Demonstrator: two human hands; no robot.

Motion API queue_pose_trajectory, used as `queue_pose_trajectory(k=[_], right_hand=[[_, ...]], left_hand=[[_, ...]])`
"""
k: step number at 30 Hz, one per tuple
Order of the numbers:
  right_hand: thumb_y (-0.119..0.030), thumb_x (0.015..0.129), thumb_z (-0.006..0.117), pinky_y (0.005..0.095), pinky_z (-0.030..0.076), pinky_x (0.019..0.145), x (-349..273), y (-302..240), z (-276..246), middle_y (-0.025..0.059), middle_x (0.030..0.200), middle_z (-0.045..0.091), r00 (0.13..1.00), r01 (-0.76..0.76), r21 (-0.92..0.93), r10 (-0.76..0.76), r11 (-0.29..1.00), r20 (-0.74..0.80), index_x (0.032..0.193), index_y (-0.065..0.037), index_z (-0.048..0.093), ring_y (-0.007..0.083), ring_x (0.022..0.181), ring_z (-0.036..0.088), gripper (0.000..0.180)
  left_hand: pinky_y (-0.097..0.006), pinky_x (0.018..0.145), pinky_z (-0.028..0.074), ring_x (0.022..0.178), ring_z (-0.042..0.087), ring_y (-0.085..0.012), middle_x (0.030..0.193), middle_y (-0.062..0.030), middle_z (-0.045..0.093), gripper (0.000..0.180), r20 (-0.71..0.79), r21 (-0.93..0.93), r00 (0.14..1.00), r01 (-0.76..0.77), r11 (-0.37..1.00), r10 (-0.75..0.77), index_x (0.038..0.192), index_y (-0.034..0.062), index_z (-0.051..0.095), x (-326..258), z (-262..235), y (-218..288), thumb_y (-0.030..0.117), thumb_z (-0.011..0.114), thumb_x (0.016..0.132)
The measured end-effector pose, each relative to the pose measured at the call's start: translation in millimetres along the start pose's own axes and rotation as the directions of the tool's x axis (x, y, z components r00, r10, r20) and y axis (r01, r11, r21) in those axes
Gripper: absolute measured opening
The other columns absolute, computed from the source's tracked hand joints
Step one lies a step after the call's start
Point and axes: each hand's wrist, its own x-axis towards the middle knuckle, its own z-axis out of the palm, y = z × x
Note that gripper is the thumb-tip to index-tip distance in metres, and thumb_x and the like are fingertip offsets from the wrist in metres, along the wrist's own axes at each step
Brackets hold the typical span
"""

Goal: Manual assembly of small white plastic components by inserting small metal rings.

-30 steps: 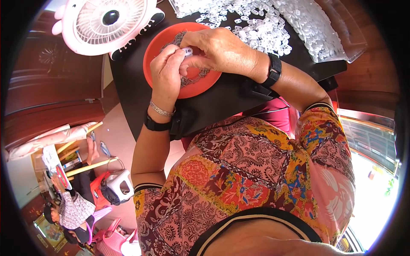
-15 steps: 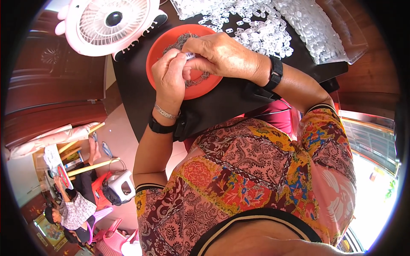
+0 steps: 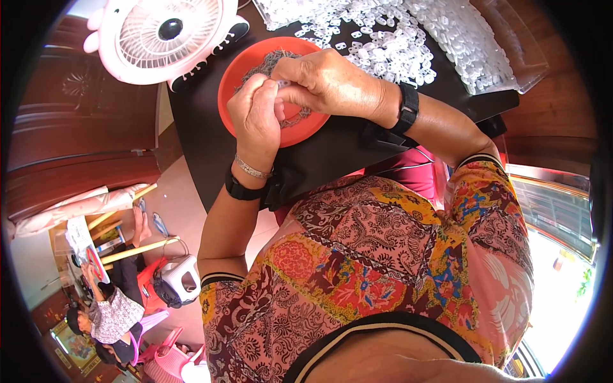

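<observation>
My left hand (image 3: 255,118) and my right hand (image 3: 325,83) meet fingertip to fingertip over an orange bowl (image 3: 233,80) that holds a heap of small dark metal parts (image 3: 271,60). The fingers pinch something tiny between them; I cannot make out what it is. A silver bracelet and a black band sit on my left wrist, a black watch on my right. The bowl rests on a black table (image 3: 204,137).
A pile of small clear plastic pieces (image 3: 396,38) spreads across the table behind the bowl. A white and pink desk fan (image 3: 163,35) stands at the table's far left. Another person (image 3: 112,313) sits on the floor at lower left beside a small white appliance (image 3: 179,281).
Both hands have stayed together over the bowl, with only small finger movements. The view has shifted slightly, so the bowl and fan sit a little lower and to the right.
</observation>
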Motion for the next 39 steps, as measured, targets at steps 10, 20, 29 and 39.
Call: queue_pose_trajectory(k=[10, 20, 29, 39], right_hand=[[-0.028, 0.079, 0.072, 0.0361, 0.051, 0.060, 7.0, -8.5, -26.7, 0.0105, 0.074, 0.062, 0.992, -0.001, -0.178, -0.022, 0.984, -0.128, 0.092, -0.006, 0.062, 0.0300, 0.070, 0.064, 0.027], [-0.016, 0.078, 0.068, 0.0397, 0.051, 0.075, -0.6, -33.3, -186.5, 0.0185, 0.093, 0.064, 0.748, -0.520, -0.691, -0.123, 0.502, -0.653, 0.101, 0.000, 0.063, 0.0309, 0.087, 0.063, 0.028], [-0.024, 0.082, 0.065, 0.0339, 0.052, 0.070, -29.7, 44.7, -131.3, 0.0109, 0.088, 0.069, 0.912, -0.411, -0.498, 0.341, 0.764, -0.229, 0.096, -0.009, 0.069, 0.0261, 0.080, 0.067, 0.020], [-0.021, 0.074, 0.060, 0.0403, 0.050, 0.074, -24.4, 125.2, -81.4, 0.0122, 0.083, 0.068, 0.879, -0.312, -0.534, 0.451, 0.786, 0.151, 0.091, -0.009, 0.069, 0.0315, 0.082, 0.064, 0.022]], left_hand=[[-0.021, 0.049, 0.032, 0.053, 0.042, -0.0057, 0.060, 0.0006, 0.048, 0.023, 0.020, 0.056, 0.989, -0.148, 0.987, 0.147, 0.073, 0.0023, 0.053, 2.2, -10.8, 0.4, 0.013, 0.047, 0.092], [-0.020, 0.047, 0.030, 0.052, 0.041, -0.0053, 0.059, 0.0009, 0.046, 0.022, 0.020, -0.036, 0.994, -0.108, 0.993, 0.109, 0.073, 0.0018, 0.053, 11.0, -3.6, -2.7, 0.012, 0.050, 0.091], [-0.020, 0.046, 0.030, 0.051, 0.042, -0.0049, 0.060, 0.0014, 0.047, 0.021, -0.020, -0.039, 0.996, -0.084, 0.996, 0.083, 0.071, 0.0023, 0.053, 19.0, -13.7, -19.4, 0.012, 0.052, 0.090], [-0.021, 0.047, 0.033, 0.051, 0.043, -0.0059, 0.060, 0.0004, 0.048, 0.022, -0.020, -0.021, 0.999, -0.050, 0.999, 0.050, 0.071, 0.0013, 0.054, 25.6, -16.8, -23.1, 0.012, 0.053, 0.089]])
